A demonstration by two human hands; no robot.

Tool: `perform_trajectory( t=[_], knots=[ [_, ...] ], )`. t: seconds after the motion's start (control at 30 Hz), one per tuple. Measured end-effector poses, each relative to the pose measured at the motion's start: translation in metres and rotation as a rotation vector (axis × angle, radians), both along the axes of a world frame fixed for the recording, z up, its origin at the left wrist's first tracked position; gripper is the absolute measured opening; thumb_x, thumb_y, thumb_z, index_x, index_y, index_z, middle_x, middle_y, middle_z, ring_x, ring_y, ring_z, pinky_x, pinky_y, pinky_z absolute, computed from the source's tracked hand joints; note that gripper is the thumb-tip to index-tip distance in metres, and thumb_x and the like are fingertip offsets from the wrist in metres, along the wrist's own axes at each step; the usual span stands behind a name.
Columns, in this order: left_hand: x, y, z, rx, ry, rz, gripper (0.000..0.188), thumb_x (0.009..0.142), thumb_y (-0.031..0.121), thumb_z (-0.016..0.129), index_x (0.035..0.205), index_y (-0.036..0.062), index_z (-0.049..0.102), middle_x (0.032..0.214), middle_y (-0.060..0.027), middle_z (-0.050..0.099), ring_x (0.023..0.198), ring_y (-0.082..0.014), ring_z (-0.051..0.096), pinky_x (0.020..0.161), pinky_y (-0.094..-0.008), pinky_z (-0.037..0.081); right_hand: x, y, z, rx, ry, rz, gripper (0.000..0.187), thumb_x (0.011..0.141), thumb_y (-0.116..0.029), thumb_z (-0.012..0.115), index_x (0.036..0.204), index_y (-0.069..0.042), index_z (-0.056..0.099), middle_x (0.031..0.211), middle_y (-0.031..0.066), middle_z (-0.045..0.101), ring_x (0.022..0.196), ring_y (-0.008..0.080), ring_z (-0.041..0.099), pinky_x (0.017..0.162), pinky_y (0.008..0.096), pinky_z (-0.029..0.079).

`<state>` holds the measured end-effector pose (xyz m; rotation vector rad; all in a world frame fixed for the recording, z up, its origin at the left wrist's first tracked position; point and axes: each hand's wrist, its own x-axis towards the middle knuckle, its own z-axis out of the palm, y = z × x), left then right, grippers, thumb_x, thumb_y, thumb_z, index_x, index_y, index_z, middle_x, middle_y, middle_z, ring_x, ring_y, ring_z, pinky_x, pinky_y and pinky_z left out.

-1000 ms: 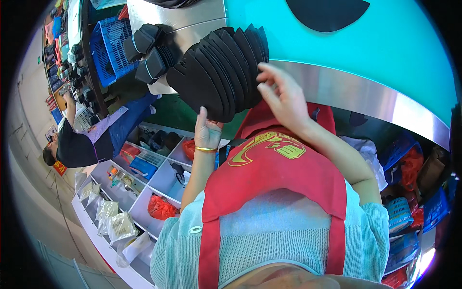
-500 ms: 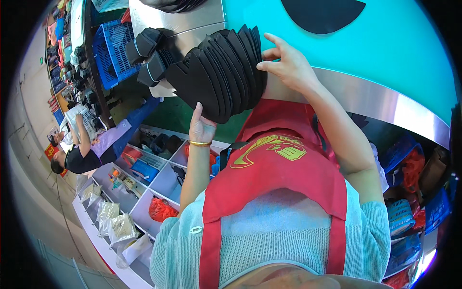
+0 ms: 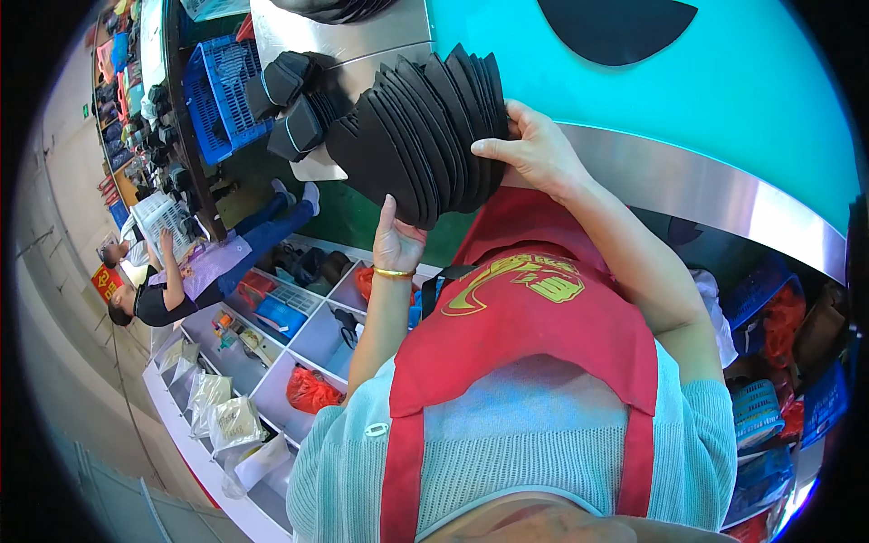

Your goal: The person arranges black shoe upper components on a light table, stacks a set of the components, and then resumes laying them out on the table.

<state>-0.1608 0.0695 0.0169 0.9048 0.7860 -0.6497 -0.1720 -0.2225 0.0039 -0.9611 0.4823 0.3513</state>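
A fanned stack of flat black cut pieces (image 3: 421, 136), with rounded edges and pointed tips, is held at the near edge of the steel-topped table. My left hand (image 3: 398, 242) grips its lower near edge, thumb up against the front piece and fingers partly hidden beneath. At the stack's right side is my right hand (image 3: 536, 152), its thumb pressed on the last pieces and its fingers curled around their far edge. Left of the stack lie two banded bundles of black pieces (image 3: 297, 134). A half-round black piece (image 3: 620, 32) rests flat on the turquoise surface.
A steel edge strip (image 3: 688, 185) borders the turquoise surface (image 3: 742, 100). Blue crates (image 3: 222, 90) stand at the far left, where two people (image 3: 172, 290) are at work. Behind my left arm is a white compartment bin (image 3: 272, 398) with bags. Crates and bags fill shelves at right.
My right hand has moved from open fingers beside the stack to a grip on its right edge. My left hand keeps its hold. The whole view has shifted slightly.
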Motion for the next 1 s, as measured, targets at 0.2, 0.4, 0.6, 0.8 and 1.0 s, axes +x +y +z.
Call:
perform_trajectory(
  t=[0.2,0.4,0.6,0.8,1.0],
  knots=[
    [0.001,-0.001,-0.001,0.005,-0.009,-0.001,0.037,0.103,0.03,0.054,0.131,0.0064,0.059,0.13,-0.0103,0.065,0.12,-0.0244,0.061,0.105,-0.0395,0.048,0.0,0.001,0.002,0.021,0.002,-0.064,0.042,0.086,-0.007,0.074,0.123,0.001,0.057,0.109,0.0121,0.071,0.098,0.017,0.068,0.088,0.0335,0.055],
    [0.001,-0.008,-0.002,0.073,-0.008,0.016,0.039,0.102,0.026,0.057,0.135,0.0058,0.054,0.135,-0.0101,0.062,0.123,-0.0258,0.059,0.106,-0.0413,0.046,0.0,0.002,0.0,0.033,-0.023,-0.086,0.046,0.085,-0.01,0.076,0.124,0.003,0.056,0.113,0.0135,0.069,0.102,0.0171,0.066,0.092,0.0335,0.054],
    [0.0,-0.054,0.003,0.425,-0.43,-0.126,0.059,0.091,-0.002,0.066,0.142,0.0035,0.038,0.138,-0.0132,0.052,0.125,-0.0279,0.055,0.107,-0.0426,0.046,0.025,0.021,0.005,-0.542,-0.061,-0.041,0.096,0.064,-0.046,0.089,0.126,0.013,0.046,0.116,0.0312,0.063,0.113,0.0395,0.063,0.096,0.0412,0.049],
    [0.038,-0.156,0.037,0.319,-0.789,-0.35,0.058,0.091,0.004,0.067,0.142,0.0018,0.04,0.139,-0.0122,0.052,0.126,-0.0255,0.053,0.11,-0.0411,0.041,0.003,-0.074,0.051,-0.304,-0.141,-0.417,0.071,0.068,-0.017,0.09,0.124,0.003,0.051,0.113,0.0116,0.066,0.102,0.0209,0.064,0.091,0.0371,0.052],
    [0.116,-0.326,-0.024,0.625,-0.722,-0.711,0.076,0.067,0.02,0.091,0.126,-0.0078,0.051,0.122,-0.0222,0.064,0.113,-0.0279,0.064,0.099,-0.0379,0.05,-0.012,-0.201,-0.023,-0.363,0.06,-0.44,0.074,0.077,-0.028,0.083,0.133,0.005,0.047,0.121,0.0163,0.064,0.11,0.0259,0.062,0.099,0.0375,0.048]
  ],
)
